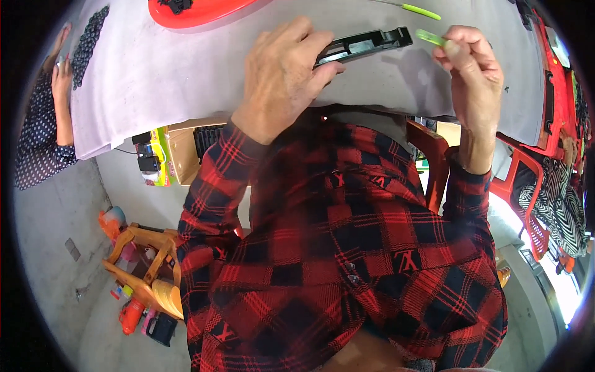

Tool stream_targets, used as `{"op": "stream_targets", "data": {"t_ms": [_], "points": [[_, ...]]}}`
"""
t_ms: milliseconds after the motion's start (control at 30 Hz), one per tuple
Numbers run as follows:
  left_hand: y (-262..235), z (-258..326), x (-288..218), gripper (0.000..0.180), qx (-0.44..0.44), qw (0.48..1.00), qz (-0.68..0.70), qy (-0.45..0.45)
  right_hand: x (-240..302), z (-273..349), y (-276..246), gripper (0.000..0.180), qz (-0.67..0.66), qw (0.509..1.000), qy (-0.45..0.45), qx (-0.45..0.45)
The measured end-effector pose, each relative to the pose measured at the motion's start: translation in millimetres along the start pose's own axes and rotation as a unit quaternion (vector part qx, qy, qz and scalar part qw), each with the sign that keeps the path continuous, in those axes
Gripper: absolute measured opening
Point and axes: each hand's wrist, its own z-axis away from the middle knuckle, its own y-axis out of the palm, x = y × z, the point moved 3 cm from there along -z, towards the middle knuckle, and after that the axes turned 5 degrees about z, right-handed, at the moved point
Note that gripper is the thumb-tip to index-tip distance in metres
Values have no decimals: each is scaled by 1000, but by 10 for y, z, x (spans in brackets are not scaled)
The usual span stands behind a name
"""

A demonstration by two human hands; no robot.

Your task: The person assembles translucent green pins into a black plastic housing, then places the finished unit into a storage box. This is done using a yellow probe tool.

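My left hand [279, 77] grips one end of a long black plastic spirit level frame [392, 41], thumb on the near side and fingers on the far side. Openings run along the frame, and its free end points right. Just beyond that end, my right hand [476, 68] pinches a small translucent green level vial [430, 38] between thumb and fingers. A short gap separates the vial from the frame. Both hands are above the pale cloth on the table [167, 74].
A red tray [207, 17] with black parts [176, 5] lies at the far side. Right of it is a thin tool with a green handle [421, 11]. Small dark pieces [90, 49] line the left, by another person's hand [61, 80]. Red chairs [520, 186] stand right.
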Motion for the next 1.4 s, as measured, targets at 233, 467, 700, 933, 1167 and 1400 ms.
{"op": "stream_targets", "data": {"t_ms": [233, 467, 700, 933, 1167, 1400], "points": [[-106, 17, 30, 36, -21, 998, -4, 53, 94, 0, 638, 12, 276, 946, -126, 113], [-124, 62, 86, 36, -5, 999, 35, 8, 129, 40, 950, 14, 353, 909, -203, 89], [-100, 56, 145, 39, -2, 998, 62, 9, 92, 55, 1083, 13, 429, 879, -200, 58], [-104, 63, 199, 42, -9, 997, 76, 24, 58, 91, 1113, 10, 373, 916, -146, 10], [-74, 75, 233, 40, -17, 994, 97, 39, 16, 107, 1148, 8, 360, 926, -116, -3], [-93, 86, 237, 42, -12, 994, 94, 46, 12, 117, 1188, 8, 349, 927, -132, -20]]}}
